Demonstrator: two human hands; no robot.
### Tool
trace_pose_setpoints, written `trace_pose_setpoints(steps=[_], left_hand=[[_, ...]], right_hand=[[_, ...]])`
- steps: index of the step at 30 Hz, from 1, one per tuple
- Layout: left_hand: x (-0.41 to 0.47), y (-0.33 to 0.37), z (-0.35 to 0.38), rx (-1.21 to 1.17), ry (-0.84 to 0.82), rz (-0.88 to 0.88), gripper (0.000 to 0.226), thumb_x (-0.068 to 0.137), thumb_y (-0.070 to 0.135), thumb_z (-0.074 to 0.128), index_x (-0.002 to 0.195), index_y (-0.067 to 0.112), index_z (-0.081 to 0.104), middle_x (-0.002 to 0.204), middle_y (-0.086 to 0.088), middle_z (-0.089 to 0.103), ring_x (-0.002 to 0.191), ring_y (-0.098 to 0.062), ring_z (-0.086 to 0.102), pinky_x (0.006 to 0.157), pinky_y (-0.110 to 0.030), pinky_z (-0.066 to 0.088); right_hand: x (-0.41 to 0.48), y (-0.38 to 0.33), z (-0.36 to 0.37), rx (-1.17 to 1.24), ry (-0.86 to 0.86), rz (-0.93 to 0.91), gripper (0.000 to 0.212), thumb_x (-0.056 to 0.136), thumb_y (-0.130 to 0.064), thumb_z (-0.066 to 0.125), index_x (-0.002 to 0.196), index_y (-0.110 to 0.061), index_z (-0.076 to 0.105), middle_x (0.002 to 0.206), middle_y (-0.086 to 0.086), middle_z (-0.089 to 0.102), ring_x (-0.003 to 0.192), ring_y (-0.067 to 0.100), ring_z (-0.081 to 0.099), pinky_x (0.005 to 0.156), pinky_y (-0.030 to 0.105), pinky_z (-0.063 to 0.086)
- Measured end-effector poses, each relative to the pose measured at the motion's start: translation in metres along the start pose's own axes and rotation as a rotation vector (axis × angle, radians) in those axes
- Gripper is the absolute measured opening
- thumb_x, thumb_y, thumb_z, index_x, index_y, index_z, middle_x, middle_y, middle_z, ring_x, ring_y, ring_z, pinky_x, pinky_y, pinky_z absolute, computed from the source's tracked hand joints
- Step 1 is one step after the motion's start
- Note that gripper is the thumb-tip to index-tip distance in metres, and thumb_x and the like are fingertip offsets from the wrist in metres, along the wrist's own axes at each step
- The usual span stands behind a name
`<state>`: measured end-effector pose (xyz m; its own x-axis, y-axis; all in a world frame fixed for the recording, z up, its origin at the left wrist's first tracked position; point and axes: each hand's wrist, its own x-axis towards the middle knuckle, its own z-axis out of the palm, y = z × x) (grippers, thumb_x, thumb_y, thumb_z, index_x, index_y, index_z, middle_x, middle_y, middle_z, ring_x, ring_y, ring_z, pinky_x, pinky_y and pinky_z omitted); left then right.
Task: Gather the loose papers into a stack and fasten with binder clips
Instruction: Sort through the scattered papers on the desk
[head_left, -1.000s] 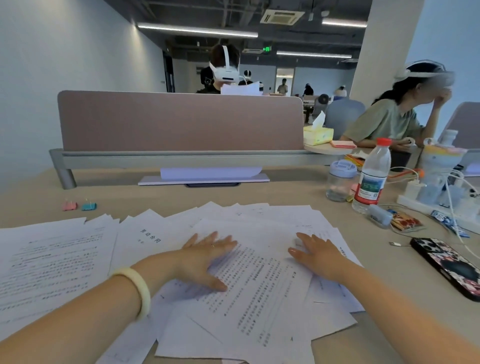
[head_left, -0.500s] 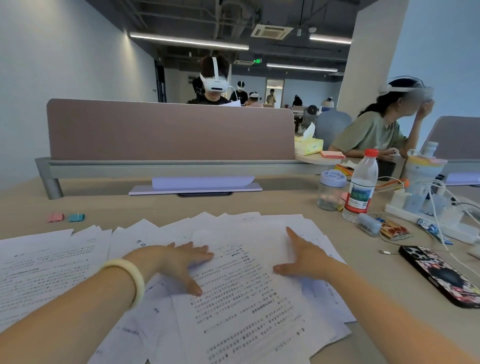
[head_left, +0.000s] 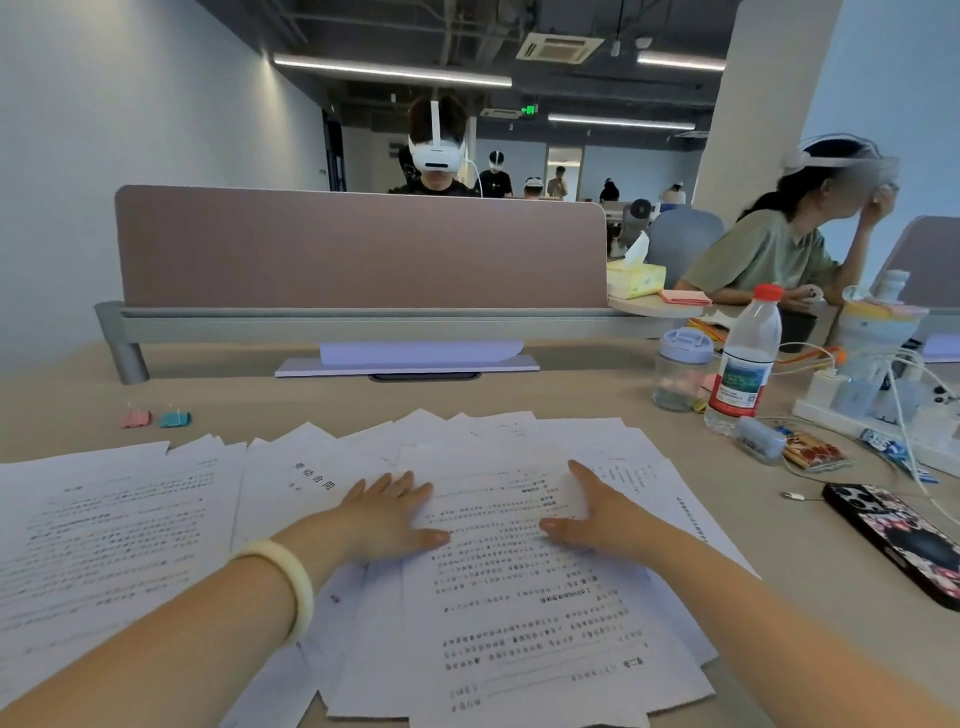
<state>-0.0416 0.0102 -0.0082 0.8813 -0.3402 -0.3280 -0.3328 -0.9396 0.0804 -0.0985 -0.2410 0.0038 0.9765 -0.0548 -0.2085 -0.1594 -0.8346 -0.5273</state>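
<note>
hands closer together | left hand (head_left: 387, 514), right hand (head_left: 597, 514) flat, spread on papers (head_left: 519, 597) | print illegible

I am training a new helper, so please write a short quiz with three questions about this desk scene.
1. True or false: the loose papers are already clipped together.
2. Which colours are the two binder clips? A) pink and teal B) black and silver C) red and yellow
3. Fill in: the left hand and right hand lie flat on the ____.

Key: 1 false; 2 A; 3 papers.
</note>
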Motion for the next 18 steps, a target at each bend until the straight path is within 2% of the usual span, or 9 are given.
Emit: trace_pose_setpoints(steps=[2,4,7,10,12,13,14,16,18], left_hand=[[0.01,0.003,0.002,-0.049,0.029,0.029,0.08,0.09,0.065,0.032,0.152,0.027,-0.001,0.16,0.002,-0.011,0.148,-0.02,-0.008,0.12,-0.039,0.001],[0.015,0.005,0.008,-0.099,0.054,0.02,0.077,0.092,0.061,0.031,0.152,0.026,-0.003,0.16,0.002,-0.012,0.148,-0.02,-0.009,0.12,-0.039,0.001],[0.015,0.013,0.009,-0.292,0.108,-0.01,0.074,0.095,0.055,0.028,0.151,0.021,-0.007,0.16,-0.001,-0.014,0.148,-0.02,-0.01,0.119,-0.039,-0.003],[0.001,0.021,0.001,-0.594,0.108,-0.002,0.069,0.098,0.049,0.029,0.151,0.023,-0.006,0.159,0.003,-0.013,0.148,-0.019,-0.009,0.119,-0.037,-0.002],[-0.006,0.017,-0.001,-0.759,0.12,0.04,0.071,0.096,0.05,0.034,0.151,0.026,-0.004,0.159,0.007,-0.011,0.148,-0.015,-0.007,0.121,-0.036,0.002],[-0.007,0.012,-0.002,-0.776,0.142,0.038,0.072,0.096,0.049,0.036,0.151,0.026,-0.002,0.159,0.007,-0.009,0.148,-0.013,-0.006,0.121,-0.036,0.004],[-0.008,0.004,-0.003,-0.726,0.177,0.003,0.072,0.096,0.048,0.037,0.152,0.025,-0.001,0.16,0.006,-0.008,0.148,-0.013,-0.005,0.12,-0.035,0.005],[-0.007,-0.021,-0.003,-0.417,0.22,-0.118,0.07,0.096,0.049,0.034,0.152,0.02,0.003,0.16,-0.001,-0.006,0.148,-0.019,-0.004,0.12,-0.037,0.005],[-0.01,-0.044,0.003,-0.112,0.179,-0.203,0.067,0.097,0.052,0.028,0.151,0.019,0.008,0.161,-0.004,-0.003,0.148,-0.023,-0.002,0.12,-0.04,0.005]], right_hand=[[0.001,0.0,-0.002,0.227,0.066,0.016,0.099,0.082,-0.035,0.07,0.153,-0.022,0.002,0.158,0.002,0.019,0.143,0.023,0.027,0.114,0.034,0.025],[-0.001,0.002,-0.009,0.531,0.136,0.054,0.1,0.08,-0.024,0.074,0.152,-0.024,0.005,0.156,0.004,0.024,0.139,0.026,0.033,0.109,0.037,0.032],[-0.005,0.004,-0.018,0.941,0.111,0.167,0.098,0.079,-0.011,0.075,0.152,-0.021,0.009,0.151,0.013,0.034,0.123,0.035,0.051,0.098,0.045,0.046],[-0.011,-0.005,-0.012,0.76,0.05,0.188,0.076,0.08,-0.009,0.073,0.144,-0.015,0.031,0.133,0.015,0.052,0.103,0.032,0.061,0.087,0.045,0.053],[-0.012,-0.016,-0.003,0.527,0.067,0.116,0.044,0.083,-0.003,0.064,0.125,-0.009,0.051,0.12,0.017,0.061,0.097,0.029,0.062,0.091,0.044,0.053],[-0.012,-0.02,-0.001,0.427,0.091,0.093,0.04,0.083,-0.001,0.06,0.123,-0.005,0.053,0.117,0.019,0.062,0.097,0.029,0.062,0.091,0.044,0.053],[-0.011,-0.02,-0.002,0.369,0.118,0.083,0.044,0.083,-0.001,0.058,0.126,-0.004,0.052,0.116,0.02,0.062,0.096,0.028,0.062,0.086,0.04,0.054],[-0.012,-0.015,-0.011,0.357,0.151,0.1,0.05,0.083,-0.002,0.059,0.131,-0.007,0.049,0.114,0.017,0.062,0.086,0.021,0.061,0.07,0.029,0.054],[-0.014,-0.005,-0.021,0.381,0.198,0.153,0.048,0.083,-0.003,0.061,0.13,-0.004,0.051,0.11,0.016,0.063,0.092,0.024,0.063,0.079,0.036,0.056]])
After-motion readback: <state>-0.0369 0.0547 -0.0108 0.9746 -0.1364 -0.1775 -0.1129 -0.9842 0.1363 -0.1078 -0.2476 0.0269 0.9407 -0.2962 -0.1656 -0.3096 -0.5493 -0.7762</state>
